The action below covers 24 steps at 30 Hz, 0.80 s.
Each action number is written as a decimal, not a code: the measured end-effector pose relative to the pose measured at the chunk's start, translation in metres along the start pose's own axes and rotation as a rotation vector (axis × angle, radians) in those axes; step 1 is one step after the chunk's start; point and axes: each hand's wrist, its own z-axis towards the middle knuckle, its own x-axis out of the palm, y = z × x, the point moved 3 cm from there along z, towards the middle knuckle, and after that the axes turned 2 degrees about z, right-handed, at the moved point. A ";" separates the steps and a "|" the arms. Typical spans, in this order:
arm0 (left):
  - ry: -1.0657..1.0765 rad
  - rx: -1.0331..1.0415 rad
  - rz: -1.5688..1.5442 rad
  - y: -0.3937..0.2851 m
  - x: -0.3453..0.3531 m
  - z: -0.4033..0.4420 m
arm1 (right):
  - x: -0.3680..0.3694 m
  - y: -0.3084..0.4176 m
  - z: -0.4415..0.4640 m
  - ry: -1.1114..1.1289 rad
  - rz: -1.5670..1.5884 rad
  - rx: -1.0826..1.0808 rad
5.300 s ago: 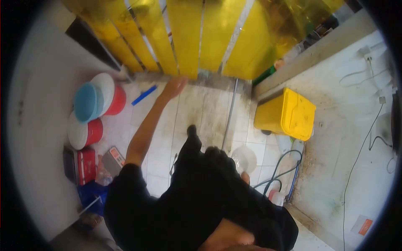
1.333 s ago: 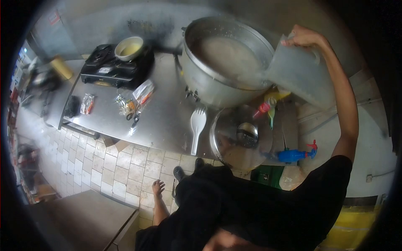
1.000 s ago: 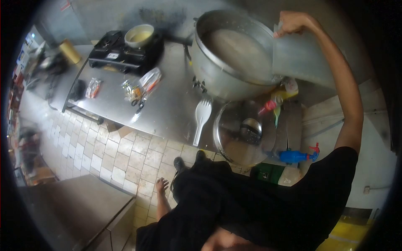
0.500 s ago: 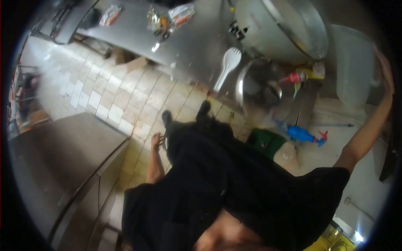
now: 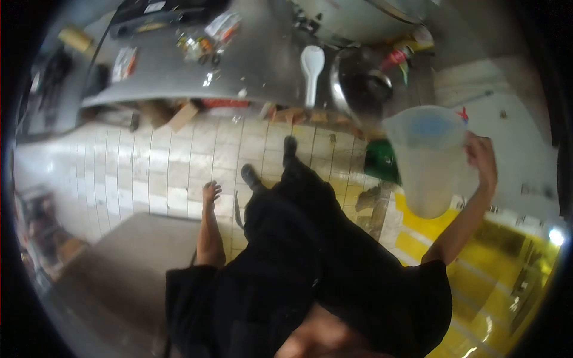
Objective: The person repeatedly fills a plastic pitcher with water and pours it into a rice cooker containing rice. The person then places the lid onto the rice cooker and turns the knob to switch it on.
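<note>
A tall translucent plastic jug [image 5: 427, 173] hangs tilted at the right side, in front of the counter's end. My right hand [image 5: 481, 156] is closed at its right side, where the handle would be; the grip itself is partly hidden. Through the jug's wall shows the blur of a blue spray bottle, whose red trigger [image 5: 463, 113] sticks out above the rim. My left hand [image 5: 212, 192] hangs low over the tiled floor, fingers loosely apart, holding nothing.
Along the steel counter [image 5: 262, 65] lie a white serving spoon [image 5: 313, 65], a round metal lid [image 5: 338, 89], scissors [image 5: 209, 58] and plastic packets [image 5: 224, 27]. A large pot [image 5: 352, 21] stands behind. Below are a green object [image 5: 382, 160] and a yellow surface [image 5: 489, 256].
My right hand has come inward from the far right, bringing the jug closer to my body. The view has turned, and my left hand still hangs free.
</note>
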 end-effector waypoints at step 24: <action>0.104 0.040 0.112 -0.037 0.238 -0.029 | -0.129 -0.253 0.387 -0.757 1.024 0.003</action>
